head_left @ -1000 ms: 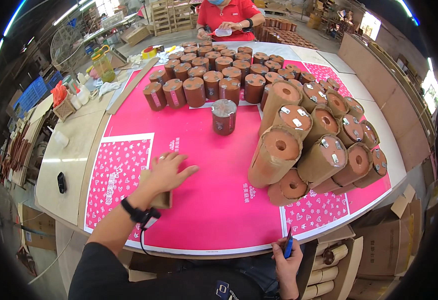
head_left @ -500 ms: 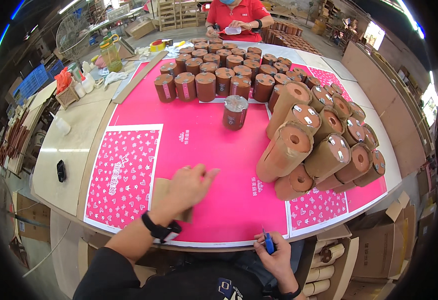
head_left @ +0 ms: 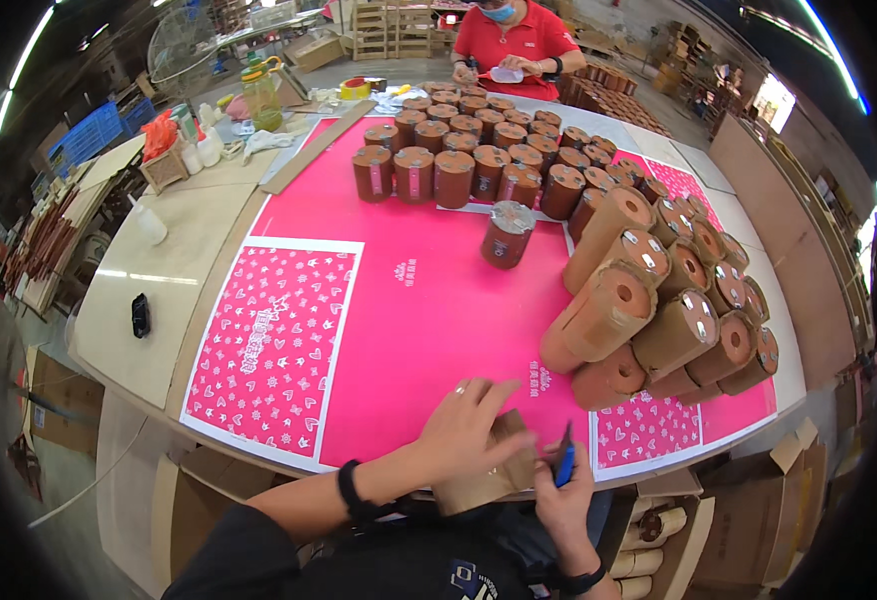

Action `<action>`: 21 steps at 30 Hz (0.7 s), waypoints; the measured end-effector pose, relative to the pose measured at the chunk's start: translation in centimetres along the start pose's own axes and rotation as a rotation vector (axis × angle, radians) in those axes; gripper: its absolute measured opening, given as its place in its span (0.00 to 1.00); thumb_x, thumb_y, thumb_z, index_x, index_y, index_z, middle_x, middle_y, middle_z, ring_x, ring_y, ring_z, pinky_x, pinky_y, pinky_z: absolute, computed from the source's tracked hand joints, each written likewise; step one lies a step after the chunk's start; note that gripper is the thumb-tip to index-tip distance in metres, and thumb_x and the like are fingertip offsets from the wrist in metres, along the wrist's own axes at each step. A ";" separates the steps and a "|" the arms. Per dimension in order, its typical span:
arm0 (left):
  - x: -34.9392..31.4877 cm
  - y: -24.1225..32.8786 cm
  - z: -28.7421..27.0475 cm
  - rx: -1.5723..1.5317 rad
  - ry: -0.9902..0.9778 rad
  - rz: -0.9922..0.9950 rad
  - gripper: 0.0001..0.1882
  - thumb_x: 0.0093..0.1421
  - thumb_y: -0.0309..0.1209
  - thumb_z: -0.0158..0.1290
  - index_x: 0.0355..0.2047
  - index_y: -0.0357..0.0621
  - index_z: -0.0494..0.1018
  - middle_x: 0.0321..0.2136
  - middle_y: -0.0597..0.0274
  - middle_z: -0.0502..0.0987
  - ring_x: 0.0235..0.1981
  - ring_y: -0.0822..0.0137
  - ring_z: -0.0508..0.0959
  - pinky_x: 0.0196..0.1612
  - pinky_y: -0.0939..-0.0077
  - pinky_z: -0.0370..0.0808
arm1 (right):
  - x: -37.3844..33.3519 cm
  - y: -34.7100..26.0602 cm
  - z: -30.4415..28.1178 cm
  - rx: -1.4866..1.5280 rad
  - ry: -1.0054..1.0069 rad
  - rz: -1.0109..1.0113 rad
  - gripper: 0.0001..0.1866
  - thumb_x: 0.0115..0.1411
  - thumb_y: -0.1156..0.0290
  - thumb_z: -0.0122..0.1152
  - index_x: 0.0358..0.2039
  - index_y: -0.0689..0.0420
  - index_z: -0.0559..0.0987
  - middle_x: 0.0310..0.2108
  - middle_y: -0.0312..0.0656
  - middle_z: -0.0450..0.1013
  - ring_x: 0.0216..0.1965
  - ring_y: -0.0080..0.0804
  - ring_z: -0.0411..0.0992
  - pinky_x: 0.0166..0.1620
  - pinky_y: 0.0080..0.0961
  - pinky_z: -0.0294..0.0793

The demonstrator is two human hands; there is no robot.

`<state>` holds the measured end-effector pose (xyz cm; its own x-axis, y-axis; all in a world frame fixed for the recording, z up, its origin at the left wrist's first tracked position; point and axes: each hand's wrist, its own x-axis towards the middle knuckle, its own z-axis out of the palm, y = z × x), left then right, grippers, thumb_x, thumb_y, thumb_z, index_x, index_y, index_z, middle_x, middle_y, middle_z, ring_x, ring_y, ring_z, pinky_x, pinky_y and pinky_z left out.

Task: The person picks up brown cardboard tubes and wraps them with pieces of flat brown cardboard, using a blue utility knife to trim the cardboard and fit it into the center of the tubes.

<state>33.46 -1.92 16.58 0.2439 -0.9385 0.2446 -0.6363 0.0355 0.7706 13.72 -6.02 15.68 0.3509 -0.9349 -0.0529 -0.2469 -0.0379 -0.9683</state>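
Note:
At the near edge of the table, my left hand point(head_left: 469, 428) grips a brown paper piece point(head_left: 479, 488), with thumb and fingers apart around its upper end. The piece is tilted and reaches over the table edge; the hand hides part of it, so I cannot tell whether it is a sheet or a wrapped cylinder. Just to the right, my right hand point(head_left: 567, 505) is closed around a blue utility knife point(head_left: 565, 464), its tip pointing up. A single red-brown cylinder with a metallic top point(head_left: 508, 235) stands upright beyond my hands.
Pink printed sheets point(head_left: 429, 340) cover the table. Paper-wrapped cylinders point(head_left: 609, 310) are stacked at right, with rows of red-brown cylinders point(head_left: 454, 178) behind. A wooden strip point(head_left: 319, 148), white bottle point(head_left: 149, 222) and black object point(head_left: 141, 315) lie left. Opposite stands a person in red point(head_left: 519, 45).
My left hand has moved right and toward me, bringing the brown paper piece to the table edge. My right hand with the knife has shifted slightly right. The view has turned a little.

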 end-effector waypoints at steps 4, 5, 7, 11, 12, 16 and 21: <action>-4.5 0.4 -2.7 0.124 -0.286 0.044 0.43 0.57 0.49 0.66 0.65 0.39 0.63 0.53 0.41 0.72 0.51 0.45 0.75 0.55 0.54 0.74 | 1.3 0.3 -2.1 0.188 0.078 0.106 0.05 0.61 0.80 0.61 0.37 0.59 0.74 0.29 0.31 0.72 0.31 0.17 0.68 0.36 0.19 0.70; -5.1 0.4 -3.4 0.083 -0.351 -0.039 0.43 0.56 0.46 0.68 0.65 0.38 0.63 0.53 0.42 0.72 0.52 0.47 0.76 0.56 0.56 0.74 | 1.6 -0.2 -1.9 0.239 0.094 0.128 0.05 0.61 0.80 0.61 0.36 0.59 0.74 0.29 0.30 0.71 0.31 0.15 0.67 0.36 0.18 0.68; -5.1 1.3 -4.7 -0.062 -0.376 -0.024 0.45 0.55 0.42 0.69 0.66 0.38 0.61 0.49 0.44 0.74 0.49 0.49 0.77 0.53 0.58 0.75 | 2.0 -0.1 -2.7 0.256 0.101 0.084 0.05 0.62 0.79 0.61 0.36 0.57 0.74 0.27 0.27 0.69 0.27 0.12 0.64 0.31 0.16 0.63; -5.6 0.7 -4.9 -0.541 -0.324 -0.204 0.43 0.54 0.31 0.71 0.66 0.37 0.61 0.38 0.53 0.78 0.43 0.57 0.79 0.49 0.63 0.76 | 2.2 0.1 -4.2 0.414 0.184 0.120 0.05 0.62 0.79 0.61 0.36 0.56 0.74 0.27 0.27 0.68 0.26 0.12 0.63 0.29 0.15 0.62; -5.3 1.1 -4.9 -0.557 -0.317 -0.171 0.38 0.55 0.29 0.70 0.63 0.36 0.65 0.33 0.59 0.78 0.41 0.62 0.79 0.50 0.67 0.75 | 2.3 0.1 -4.5 0.457 0.205 0.128 0.05 0.62 0.79 0.61 0.36 0.56 0.74 0.26 0.27 0.68 0.25 0.12 0.63 0.28 0.15 0.62; -4.7 0.8 -6.6 -0.537 -0.459 0.116 0.29 0.57 0.25 0.67 0.57 0.36 0.68 0.35 0.59 0.78 0.42 0.66 0.79 0.52 0.71 0.73 | 2.5 0.6 -5.7 0.496 0.230 0.165 0.05 0.62 0.79 0.61 0.37 0.57 0.75 0.27 0.28 0.69 0.24 0.13 0.64 0.28 0.16 0.63; -7.6 4.1 -5.6 -0.540 0.656 -0.068 0.08 0.69 0.25 0.54 0.46 0.36 0.73 0.39 0.58 0.80 0.43 0.68 0.80 0.49 0.69 0.76 | 1.0 1.3 -4.6 0.019 -0.303 0.022 0.07 0.63 0.75 0.63 0.42 0.60 0.77 0.31 0.39 0.74 0.34 0.26 0.73 0.40 0.24 0.74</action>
<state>33.14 7.33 21.18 0.7495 -0.5614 0.3508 -0.2096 0.3015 0.9301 9.57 -8.65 15.46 0.6000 -0.7874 -0.1419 -0.2414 -0.0091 -0.9704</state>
